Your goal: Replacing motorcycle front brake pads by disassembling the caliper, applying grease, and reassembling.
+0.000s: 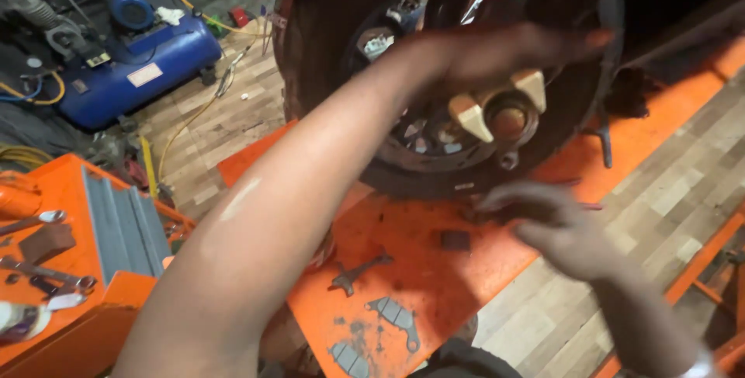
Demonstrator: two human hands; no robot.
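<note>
One wheel (434, 75) stands upright on the orange surface (419, 285), with a tan caliper (497, 106) at its hub. The left hand (520, 52) reaches across it, fingers outstretched; the right hand (559, 227) hovers open below, blurred. Two grey brake pads (380, 327) lie nearer, one blue compressor (132, 64) behind.

Motorcycle repair workshop: wheel (434, 75) raised on orange lift platform (403, 285), blue air compressor (132, 67), tool trolley w/ wrenches (46, 269), loose brake pads (392, 317)
</note>
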